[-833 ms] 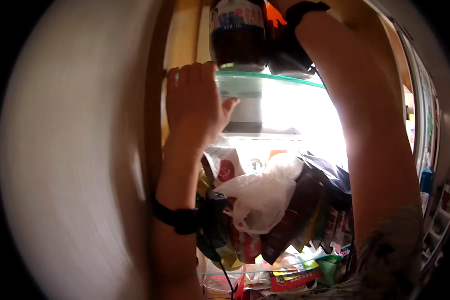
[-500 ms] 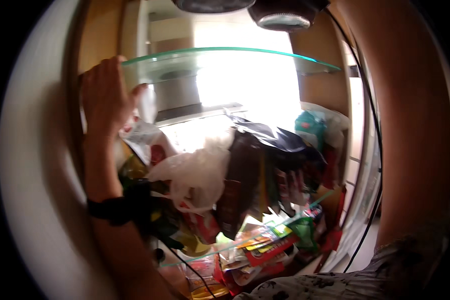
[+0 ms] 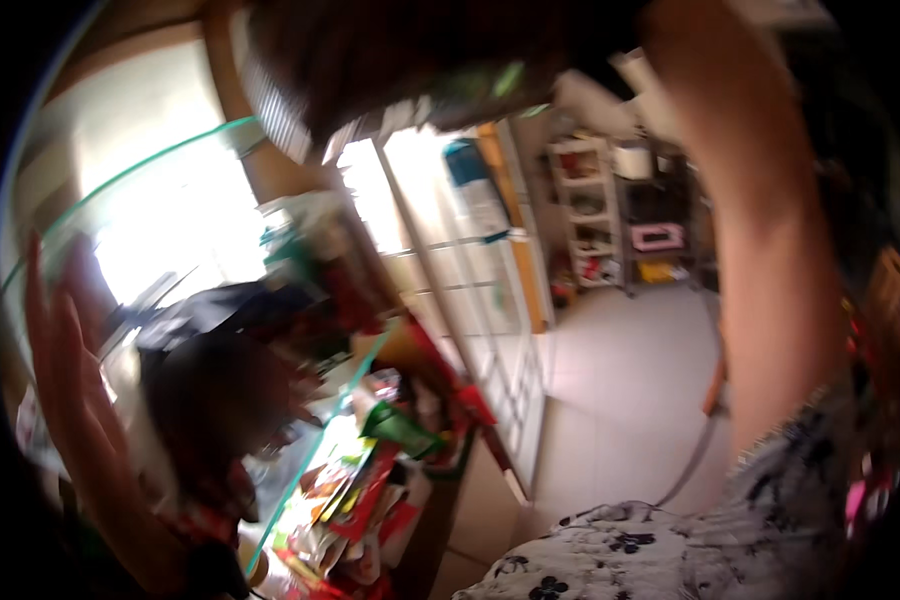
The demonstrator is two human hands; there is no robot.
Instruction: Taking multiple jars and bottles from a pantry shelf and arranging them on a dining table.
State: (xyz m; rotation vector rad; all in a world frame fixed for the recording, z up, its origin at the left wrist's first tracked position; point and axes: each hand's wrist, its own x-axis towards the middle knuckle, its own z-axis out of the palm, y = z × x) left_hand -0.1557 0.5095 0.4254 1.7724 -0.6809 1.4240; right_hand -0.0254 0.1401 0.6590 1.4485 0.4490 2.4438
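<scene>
My left hand (image 3: 62, 340) is raised at the far left beside the upper glass shelf (image 3: 160, 150). Its fingers stretch upward, somewhat blurred, and I see nothing held in them; whether they touch the glass is unclear. On the right my bare forearm rises to the top edge. Beside its upper end a large dark brown shape (image 3: 420, 50), smeared by motion, spans the top. My right hand's fingers cannot be made out there. Below the upper shelf, a black plastic bag (image 3: 220, 305) lies over dark packages, next to a teal-and-white bag (image 3: 288, 240).
Packets and a green pouch (image 3: 402, 428) crowd under the lower glass shelf (image 3: 315, 455). A gridded glass door (image 3: 470, 290) stands to the right of the cabinet. Across the tiled floor (image 3: 610, 380) are a white shelf rack (image 3: 588, 215) and a pink box (image 3: 658, 237).
My view has swung right, bringing the floor and far rack into sight. The left hand, earlier curled at the shelf's left end, now has straightened fingers. A dark shape fills more of the top.
</scene>
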